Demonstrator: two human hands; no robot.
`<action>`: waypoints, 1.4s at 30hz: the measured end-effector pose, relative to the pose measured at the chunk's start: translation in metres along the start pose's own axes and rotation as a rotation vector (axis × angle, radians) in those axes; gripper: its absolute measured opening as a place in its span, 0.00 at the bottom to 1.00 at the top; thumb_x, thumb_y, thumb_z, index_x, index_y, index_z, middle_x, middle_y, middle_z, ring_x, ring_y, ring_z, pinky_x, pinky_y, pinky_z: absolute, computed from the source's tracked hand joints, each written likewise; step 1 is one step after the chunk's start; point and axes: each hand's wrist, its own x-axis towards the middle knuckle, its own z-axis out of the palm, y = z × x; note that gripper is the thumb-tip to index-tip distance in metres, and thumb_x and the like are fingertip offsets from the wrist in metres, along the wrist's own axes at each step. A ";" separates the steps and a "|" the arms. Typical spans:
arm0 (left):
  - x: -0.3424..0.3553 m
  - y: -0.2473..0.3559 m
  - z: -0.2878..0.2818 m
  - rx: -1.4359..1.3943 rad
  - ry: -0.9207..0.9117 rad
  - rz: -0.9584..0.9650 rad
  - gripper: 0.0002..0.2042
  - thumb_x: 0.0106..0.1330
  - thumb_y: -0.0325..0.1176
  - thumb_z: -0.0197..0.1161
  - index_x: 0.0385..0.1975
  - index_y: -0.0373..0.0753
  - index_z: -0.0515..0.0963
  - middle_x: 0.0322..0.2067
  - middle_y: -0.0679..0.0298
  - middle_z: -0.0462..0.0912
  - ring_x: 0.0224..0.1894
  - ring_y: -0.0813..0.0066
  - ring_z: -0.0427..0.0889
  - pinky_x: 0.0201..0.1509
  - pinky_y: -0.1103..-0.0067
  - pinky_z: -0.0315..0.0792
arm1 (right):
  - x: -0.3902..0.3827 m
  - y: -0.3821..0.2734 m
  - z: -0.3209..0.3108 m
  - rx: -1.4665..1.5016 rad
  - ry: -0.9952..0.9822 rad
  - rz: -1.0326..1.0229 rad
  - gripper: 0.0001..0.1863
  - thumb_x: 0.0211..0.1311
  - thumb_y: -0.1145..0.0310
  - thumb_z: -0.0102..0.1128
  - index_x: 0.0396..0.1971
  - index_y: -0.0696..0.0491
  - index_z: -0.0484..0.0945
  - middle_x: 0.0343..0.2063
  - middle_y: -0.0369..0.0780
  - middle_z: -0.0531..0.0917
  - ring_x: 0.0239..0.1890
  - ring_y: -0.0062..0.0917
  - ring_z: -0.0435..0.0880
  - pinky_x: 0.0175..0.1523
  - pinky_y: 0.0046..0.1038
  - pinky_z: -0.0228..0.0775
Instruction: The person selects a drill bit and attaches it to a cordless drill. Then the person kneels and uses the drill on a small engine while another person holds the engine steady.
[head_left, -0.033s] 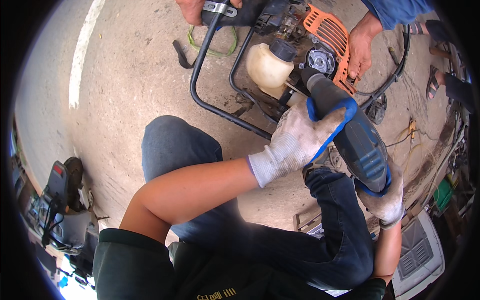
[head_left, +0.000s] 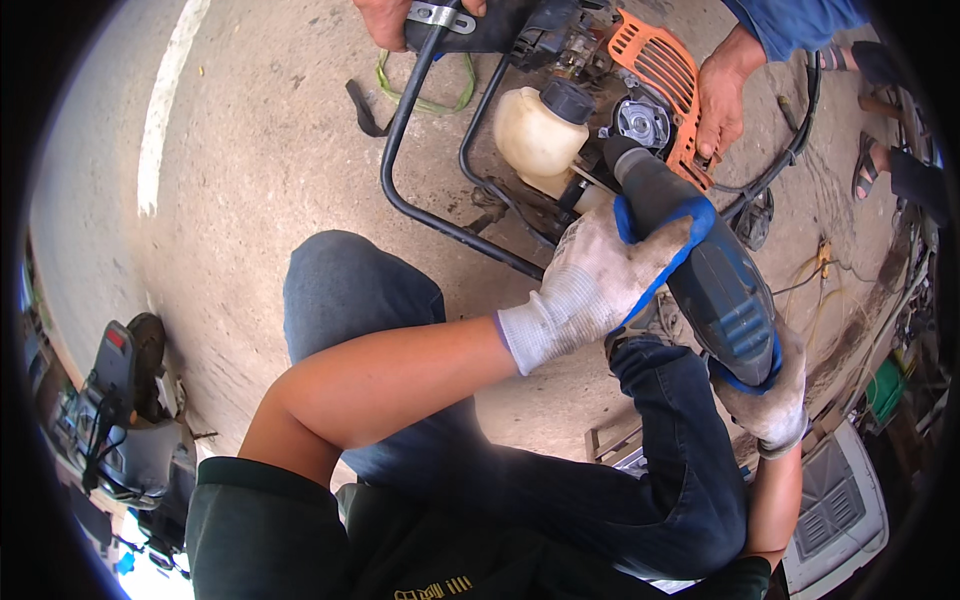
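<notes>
Over the small engine (head_left: 640,110), both gloved hands, left hand (head_left: 600,275) and right hand (head_left: 770,395), apparently grip the blue power tool (head_left: 710,270).

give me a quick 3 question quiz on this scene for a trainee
1. True or false: the person's left hand is bare.
2. Which colour is the engine cover that the co-worker's hand rests on? A) green B) orange C) white
3. Fill in: the right hand grips the rear of the blue and grey ____, whose nose points at the small engine.

Key:
1. False: it wears a white work glove and wraps the front of the tool.
2. B
3. power tool
</notes>
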 end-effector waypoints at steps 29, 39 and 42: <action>0.011 -0.005 0.004 -0.053 0.061 0.188 0.28 0.64 0.25 0.63 0.66 0.42 0.72 0.54 0.50 0.81 0.44 0.50 0.82 0.47 0.62 0.78 | -0.013 0.032 -0.007 -0.150 0.225 0.069 0.42 0.37 0.76 0.81 0.58 0.62 0.70 0.43 0.47 0.86 0.43 0.31 0.87 0.50 0.34 0.79; 0.017 0.003 -0.001 -0.181 0.001 -0.003 0.28 0.62 0.25 0.65 0.65 0.46 0.74 0.42 0.48 0.79 0.38 0.51 0.80 0.42 0.63 0.76 | 0.006 0.017 -0.013 0.266 0.116 0.228 0.36 0.40 0.84 0.74 0.55 0.64 0.70 0.37 0.46 0.89 0.38 0.28 0.89 0.43 0.32 0.83; 0.020 0.001 -0.002 0.159 0.141 0.234 0.20 0.65 0.43 0.66 0.49 0.34 0.78 0.33 0.49 0.83 0.36 0.55 0.85 0.42 0.65 0.78 | 0.003 0.014 -0.009 0.225 0.125 0.252 0.32 0.40 0.83 0.72 0.51 0.64 0.74 0.38 0.46 0.89 0.39 0.28 0.89 0.46 0.31 0.82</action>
